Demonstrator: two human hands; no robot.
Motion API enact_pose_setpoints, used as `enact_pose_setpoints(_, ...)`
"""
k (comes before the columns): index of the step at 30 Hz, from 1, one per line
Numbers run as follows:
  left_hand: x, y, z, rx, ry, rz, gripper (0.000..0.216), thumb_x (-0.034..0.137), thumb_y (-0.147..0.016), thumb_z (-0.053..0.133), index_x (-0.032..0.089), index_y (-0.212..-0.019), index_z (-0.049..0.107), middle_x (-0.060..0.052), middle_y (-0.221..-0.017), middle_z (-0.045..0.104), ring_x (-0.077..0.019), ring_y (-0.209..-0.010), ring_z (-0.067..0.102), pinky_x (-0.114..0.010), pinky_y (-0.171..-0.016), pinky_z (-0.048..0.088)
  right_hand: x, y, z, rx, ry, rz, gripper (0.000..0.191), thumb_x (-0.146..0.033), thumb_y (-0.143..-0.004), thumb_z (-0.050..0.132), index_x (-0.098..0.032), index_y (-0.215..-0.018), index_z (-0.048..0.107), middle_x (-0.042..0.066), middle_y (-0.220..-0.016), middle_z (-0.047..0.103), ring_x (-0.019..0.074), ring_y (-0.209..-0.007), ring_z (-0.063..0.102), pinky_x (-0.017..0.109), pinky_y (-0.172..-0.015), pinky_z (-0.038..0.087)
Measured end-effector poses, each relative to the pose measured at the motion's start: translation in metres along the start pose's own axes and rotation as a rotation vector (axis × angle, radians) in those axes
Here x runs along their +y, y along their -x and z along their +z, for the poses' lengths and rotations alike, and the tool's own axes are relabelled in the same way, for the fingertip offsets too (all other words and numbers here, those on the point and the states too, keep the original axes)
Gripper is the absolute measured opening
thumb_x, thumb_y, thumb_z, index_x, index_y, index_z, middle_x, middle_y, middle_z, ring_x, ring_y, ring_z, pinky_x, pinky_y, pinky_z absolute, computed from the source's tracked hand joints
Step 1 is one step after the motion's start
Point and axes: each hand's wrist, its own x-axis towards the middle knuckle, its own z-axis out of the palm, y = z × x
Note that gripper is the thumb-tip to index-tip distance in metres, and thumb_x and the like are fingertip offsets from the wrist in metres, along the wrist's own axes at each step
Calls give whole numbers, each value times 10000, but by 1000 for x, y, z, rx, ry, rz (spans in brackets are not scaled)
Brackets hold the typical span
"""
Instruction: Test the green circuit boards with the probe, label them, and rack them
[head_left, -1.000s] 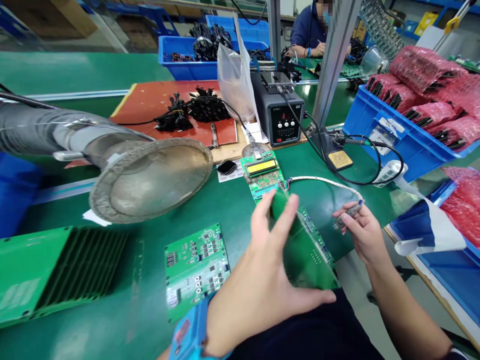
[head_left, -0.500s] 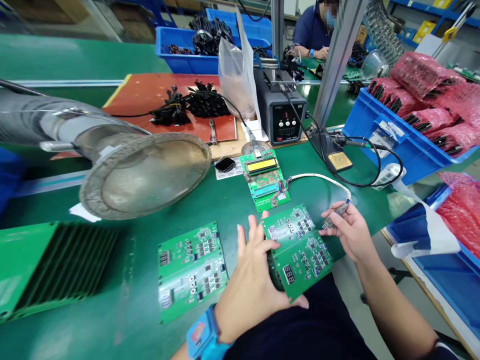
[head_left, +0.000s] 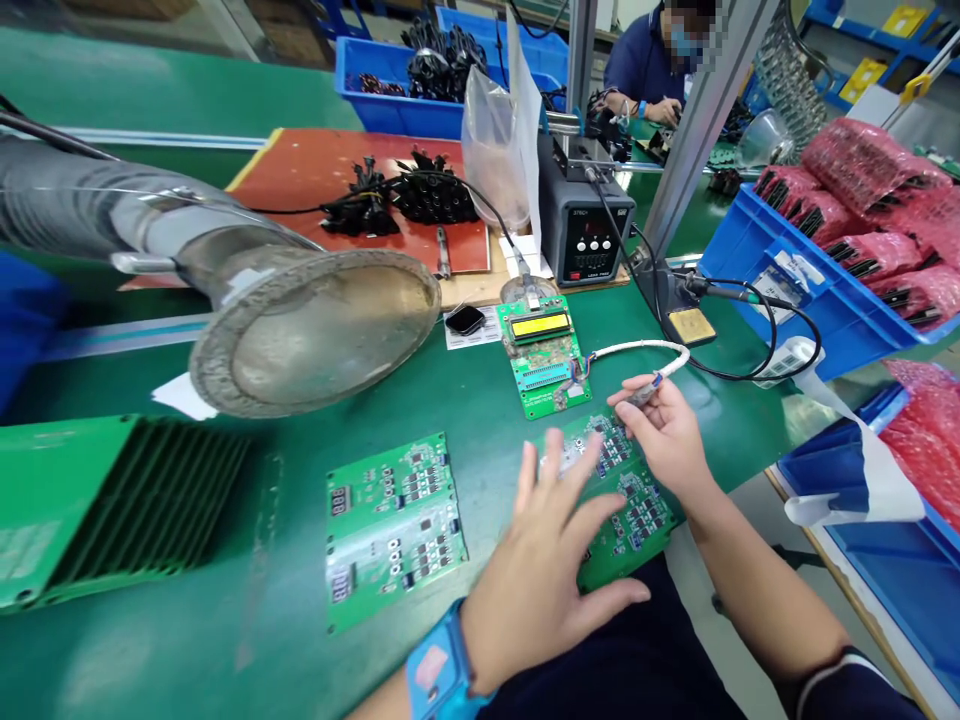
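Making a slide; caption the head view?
Left hand spread over a green circuit board, right hand holding a white cable's end.

Circuit board (head_left: 639, 512) partly hidden, duct (head_left: 67, 190) cropped

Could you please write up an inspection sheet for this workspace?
Surface: green bench top, faintly streaked.
Job's things: circuit board beneath the left hand; grey connector at its far edge, contact unclear; display board with a yellow screen beyond.
Clutter: second circuit board lying flat; board stack at left; black bundles on a reddish mat.
Hands: left spread open, contact unclear; right hand pinching the connector.
Cables: white cable joins display board and connector; black cord looped beside the soldering station.
Surroundings: extraction hood at left; blue bin of pink-wrapped packs at right; co-worker behind.
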Motion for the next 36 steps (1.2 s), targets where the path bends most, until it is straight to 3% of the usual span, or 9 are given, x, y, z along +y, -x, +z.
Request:
enact_pose_setpoints(2,0,-4,3,-72,-16,101,398,430,-800,646,221,-1133,581,-139,-1411,458,-404,-1372,260,-708,-1063,145,2,-1,2,-4,18,-16,179,-260,-782,623,-222,-939,548,7,-835,664,121,-695,606,254,-631,501)
enact_pose_setpoints(6,-1,-6,6,-55,21,75,262,322,-828,589,248,-1075,639,-93,-1298,583,-322,-1277,454,-613,-1087,246,5,-1,2,-31,49,-34,172,-246,-802,604,-226,-960,539,11,-859,664,134,-750,621,277,-692,509)
enact_pose_setpoints(12,2,-7,4,-36,58,28,239,295,-806,594,250,-1033,653,-79,-1270,605,-306,-1252,483,-567,-1085,283,4,-1,-2,-88,200,-82,146,-256,-830,584,-233,-968,542,27,-867,671,165,-810,628,314,-738,507)
enact_pose_setpoints(17,3,-7,6,-31,58,8,229,287,-793,601,249,-1014,650,-67,-1270,605,-307,-1260,474,-557,-1088,289,1,-1,-1,-120,295,-122,140,-264,-840,568,-230,-973,540,23,-828,673,164,-751,627,309,-690,510)
enact_pose_setpoints(25,4,-7,6,-23,64,-7,214,286,-795,602,251,-1000,652,-57,-1280,602,-303,-1261,474,-558,-1077,307,3,1,2,-43,403,-167,83,-244,-834,565,-226,-913,546,0,-749,640,148,-686,612,268,-614,488)
enact_pose_setpoints(36,2,-6,8,-22,34,28,204,252,-806,602,314,-980,686,-45,-1275,596,-320,-1257,461,-599,-1053,285,5,3,0,-71,304,-162,77,-249,-862,540,-234,-937,531,19,-842,670,162,-771,644,295,-720,504)
